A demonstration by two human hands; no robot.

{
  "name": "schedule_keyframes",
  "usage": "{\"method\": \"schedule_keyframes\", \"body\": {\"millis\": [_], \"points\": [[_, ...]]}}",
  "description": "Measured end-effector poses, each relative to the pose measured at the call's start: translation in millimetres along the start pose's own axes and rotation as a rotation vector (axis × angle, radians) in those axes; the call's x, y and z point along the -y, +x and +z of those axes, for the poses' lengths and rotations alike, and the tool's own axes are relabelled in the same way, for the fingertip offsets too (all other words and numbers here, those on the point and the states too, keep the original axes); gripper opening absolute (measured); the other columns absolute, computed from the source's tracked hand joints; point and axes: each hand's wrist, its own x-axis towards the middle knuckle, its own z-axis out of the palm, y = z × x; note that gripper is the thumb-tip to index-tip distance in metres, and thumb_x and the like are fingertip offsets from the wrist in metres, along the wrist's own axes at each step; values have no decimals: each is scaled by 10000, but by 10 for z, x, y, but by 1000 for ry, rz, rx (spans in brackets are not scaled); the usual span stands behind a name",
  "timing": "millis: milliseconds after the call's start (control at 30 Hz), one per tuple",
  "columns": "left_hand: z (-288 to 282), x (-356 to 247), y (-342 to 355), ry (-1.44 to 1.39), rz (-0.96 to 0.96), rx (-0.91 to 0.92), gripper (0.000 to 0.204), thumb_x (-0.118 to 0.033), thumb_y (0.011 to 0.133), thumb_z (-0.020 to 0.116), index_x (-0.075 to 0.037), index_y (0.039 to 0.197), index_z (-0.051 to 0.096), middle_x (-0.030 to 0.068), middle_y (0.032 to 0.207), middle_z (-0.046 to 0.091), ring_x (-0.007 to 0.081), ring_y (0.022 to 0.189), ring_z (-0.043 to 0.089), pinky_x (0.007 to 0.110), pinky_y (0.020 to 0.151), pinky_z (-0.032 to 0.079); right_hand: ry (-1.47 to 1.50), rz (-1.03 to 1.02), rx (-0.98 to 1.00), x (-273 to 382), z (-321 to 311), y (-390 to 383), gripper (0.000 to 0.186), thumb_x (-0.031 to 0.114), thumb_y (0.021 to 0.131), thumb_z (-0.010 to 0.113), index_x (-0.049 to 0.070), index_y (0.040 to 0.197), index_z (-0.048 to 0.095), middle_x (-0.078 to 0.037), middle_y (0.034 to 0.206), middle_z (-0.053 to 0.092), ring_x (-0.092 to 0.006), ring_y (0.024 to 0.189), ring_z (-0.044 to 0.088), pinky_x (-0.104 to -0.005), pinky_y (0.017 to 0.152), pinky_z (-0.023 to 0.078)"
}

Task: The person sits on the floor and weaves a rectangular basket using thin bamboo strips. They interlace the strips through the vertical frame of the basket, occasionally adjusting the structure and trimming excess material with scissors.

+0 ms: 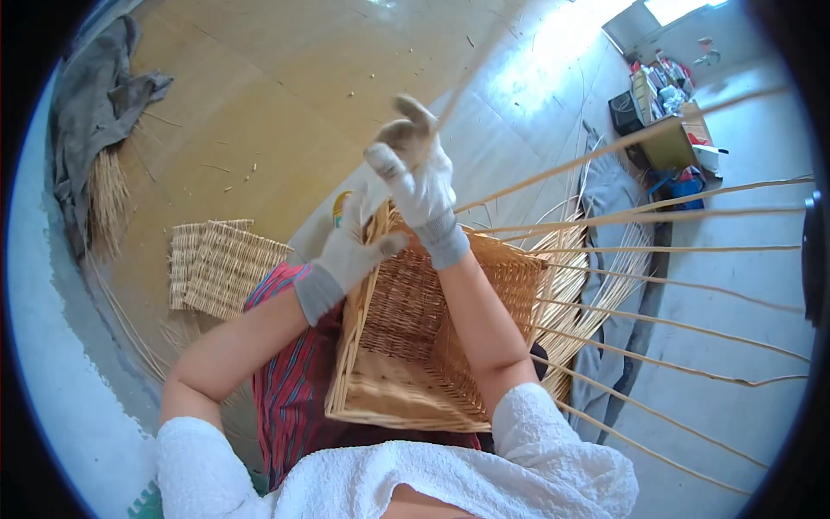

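Two gloved hands work at the far left corner of the wicker basket [406,303], which sits on our lap over the striped cloth [281,372], its open side toward us. Our right hand [419,164], raised above that corner, appears to have its grip closed around one long rod [475,73]; motion blur hides the exact finger contact. Our left hand [346,259] lies at the rim, thumb reaching over it; we cannot tell whether its grip bears down.

For good work, we should brace the corner with the left hand and draw the rod with steady tension, bending it gradually, since a sharp kink could split it. We should keep its free length away from the projecting stakes [666,249] on the right, where it could snag.
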Motion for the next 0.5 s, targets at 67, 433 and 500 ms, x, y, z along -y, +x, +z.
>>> {"method": "schedule_keyframes", "body": {"millis": [67,433,500], "points": [[72,132,-298,172,-93,-43,700,-147,916,703,2,1495,340,117,1396,533,171,1259,516,278,1045,423,-159,57,-108,-93,35,-320,849,391,909,705,-61,1502,299,-255,1324,538,-334,1157,616,-413,967,510],[157,-265,-780,181,-77,-456,781,101,746,596,-15,1493,398,133,1326,594,196,1075,611,272,934,488,-682,399,825,1228,32,-2850,555,268,841,687,9,1302,514,-243,961,697,-401,903,691,-482,830,541],[279,-159,-907,173,-80,-586,788,69,737,636,9,1485,392,173,1370,560,258,1191,567,299,1066,415,-749,204,806,562,-87,-3184,201,177,766,680,58,914,616,-196,854,696,-385,828,687,-495,766,538]]}}
